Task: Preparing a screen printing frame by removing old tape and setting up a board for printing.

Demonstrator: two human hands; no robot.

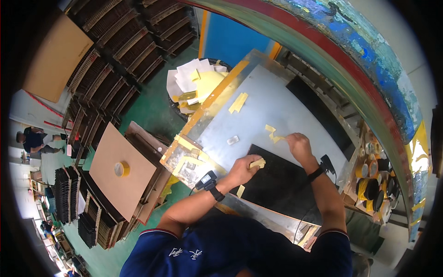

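My left hand [242, 171] is closed around a small pale-yellow piece [258, 163], which looks like folded tape or a little block; I cannot tell which. It hovers over the left edge of a flat black board [281, 187]. My right hand [301, 146] pinches the end of a crinkled yellow tape strip [278, 138] above the grey tabletop [272, 101], just beyond the board. A short tape piece [240, 191] sticks at the board's near left edge. Farther off, a few yellow tape strips [237, 103] lie on the tabletop. Between them and my left hand is a small whitish block [233, 140].
A bin [174, 107] heaped with white and yellow scraps stands beyond the table's left edge. At left, a tape roll [122, 169] sits on stacked brown boards [117, 184]. Many tape rolls [369, 180] fill the right side. A paint-stained curved beam [360, 60] arches overhead.
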